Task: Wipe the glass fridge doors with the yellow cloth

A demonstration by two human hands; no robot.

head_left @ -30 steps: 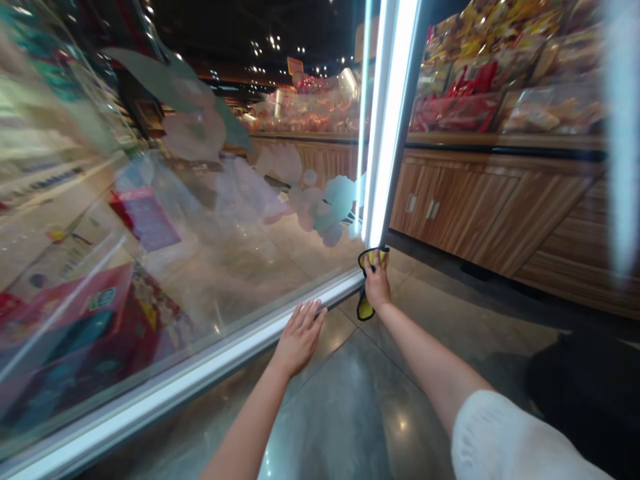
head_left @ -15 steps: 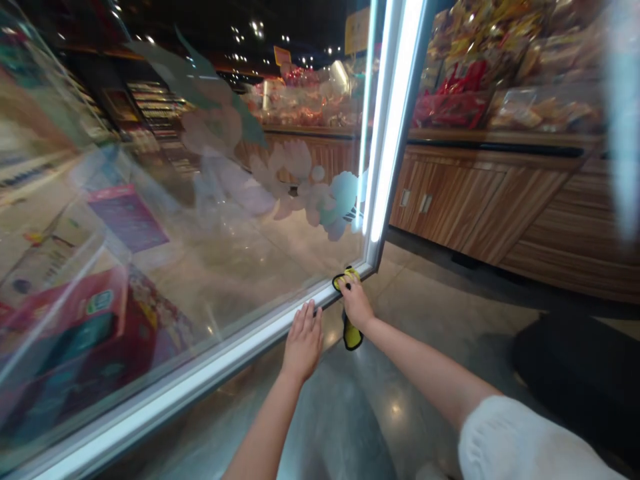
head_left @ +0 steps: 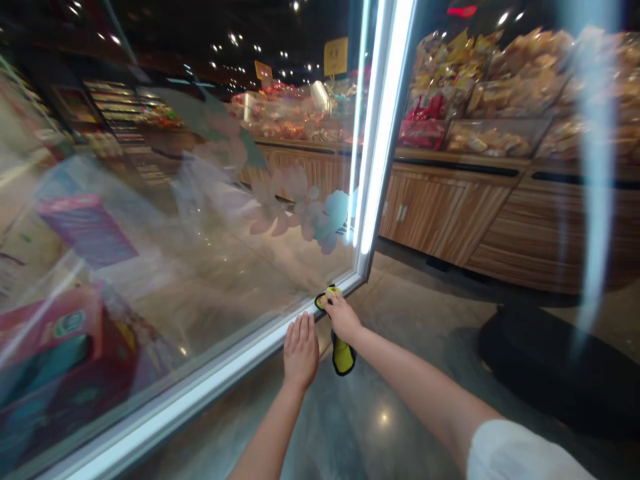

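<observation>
A glass door with a pale metal frame and a lit vertical edge stands tilted across the view. My right hand has its fingers wrapped on a yellow cloth with black edging, pressed on the bottom rail near the corner. Part of the cloth hangs below the rail. Just left of it, my left hand lies flat with fingers stretched on the same rail and holds nothing.
Wooden cabinets topped with bagged goods stand at the right. A dark round object is on the floor at lower right. Behind the glass at left is a red box.
The view has shifted, so the door corner appears lower and further left. My right hand with the cloth has come nearer to my left hand along the rail.
</observation>
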